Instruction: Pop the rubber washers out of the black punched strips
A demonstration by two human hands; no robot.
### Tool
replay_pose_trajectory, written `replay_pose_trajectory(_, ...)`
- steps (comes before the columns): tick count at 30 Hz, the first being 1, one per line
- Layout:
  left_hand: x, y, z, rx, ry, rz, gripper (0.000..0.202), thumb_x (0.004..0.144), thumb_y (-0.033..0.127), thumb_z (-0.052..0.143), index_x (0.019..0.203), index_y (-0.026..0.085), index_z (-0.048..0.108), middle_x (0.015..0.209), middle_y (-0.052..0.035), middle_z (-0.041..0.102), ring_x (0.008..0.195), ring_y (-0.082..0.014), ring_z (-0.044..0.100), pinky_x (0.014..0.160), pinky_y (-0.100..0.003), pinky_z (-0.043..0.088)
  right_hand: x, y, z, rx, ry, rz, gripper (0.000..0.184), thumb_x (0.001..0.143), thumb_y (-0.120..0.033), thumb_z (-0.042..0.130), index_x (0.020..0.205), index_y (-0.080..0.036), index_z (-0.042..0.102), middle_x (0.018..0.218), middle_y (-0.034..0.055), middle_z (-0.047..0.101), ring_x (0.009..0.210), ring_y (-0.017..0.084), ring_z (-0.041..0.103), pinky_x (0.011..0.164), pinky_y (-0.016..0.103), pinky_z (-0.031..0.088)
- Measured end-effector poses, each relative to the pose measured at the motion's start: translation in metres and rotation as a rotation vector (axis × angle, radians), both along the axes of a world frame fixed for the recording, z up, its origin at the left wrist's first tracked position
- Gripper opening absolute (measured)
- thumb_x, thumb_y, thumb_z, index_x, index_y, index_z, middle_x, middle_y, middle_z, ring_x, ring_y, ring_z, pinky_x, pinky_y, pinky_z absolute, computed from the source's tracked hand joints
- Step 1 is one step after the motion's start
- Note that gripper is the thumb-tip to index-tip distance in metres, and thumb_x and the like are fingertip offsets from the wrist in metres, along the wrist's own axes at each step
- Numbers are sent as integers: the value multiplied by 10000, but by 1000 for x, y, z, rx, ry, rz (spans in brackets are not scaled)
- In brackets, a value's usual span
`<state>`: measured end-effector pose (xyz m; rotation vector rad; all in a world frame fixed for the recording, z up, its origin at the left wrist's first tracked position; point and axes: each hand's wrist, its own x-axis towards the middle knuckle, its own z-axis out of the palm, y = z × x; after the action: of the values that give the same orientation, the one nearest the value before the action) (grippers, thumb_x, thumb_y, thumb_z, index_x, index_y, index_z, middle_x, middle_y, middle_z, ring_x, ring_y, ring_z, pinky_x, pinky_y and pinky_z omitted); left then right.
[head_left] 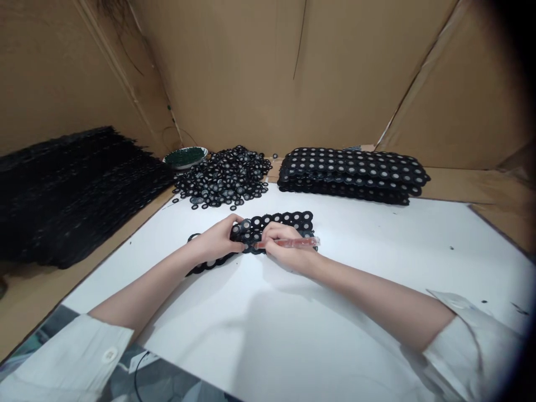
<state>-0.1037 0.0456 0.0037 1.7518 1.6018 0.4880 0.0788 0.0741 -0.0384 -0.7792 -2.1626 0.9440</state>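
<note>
Lying on the white tabletop (268, 346), one black disc strip (287, 218) extends left and right of the left hand (218, 241), its grip clamped on it. The right hand's (290, 252) grip is clamped around one reddish pen-like tool (304, 242). Far left: one dish (185, 167), one uncountable disc heap (228, 177); far right, one stack (352, 167).

Black strip (287, 218) partly hidden behind fingers (274, 229), black stack (79, 190) cut off at left
</note>
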Motion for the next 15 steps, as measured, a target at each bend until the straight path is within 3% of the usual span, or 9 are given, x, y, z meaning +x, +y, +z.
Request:
replay_pose_trajectory(8,-1,1,-5,-7,-59,54,564,563,238,585,1103,178,431,800,11,587,716,-173,542,632,-273,410,2,1,2,-109,6,35,246,739,-181,409,497,-159,445,776,6,518,663,90,492,584,223,376)
replay_pose_trajectory(12,2,-2,-8,-19,-11,119,594,574,240,582,1136,164,406,771,7,580,695,-177,540,615,-273,405,0,0,-4,-90,3,46,248,747,-192,404,502,-160,413,806,5,501,681,91,502,622,229,396)
replay_pose_trajectory(15,10,-9,-6,52,48,147,523,585,233,568,1090,157,458,859,-17,587,767,-192,543,678,-287,403,-3,-2,-6,-33,-15,14,234,757,-200,395,526,-165,396,786,4,475,671,88,502,636,234,404)
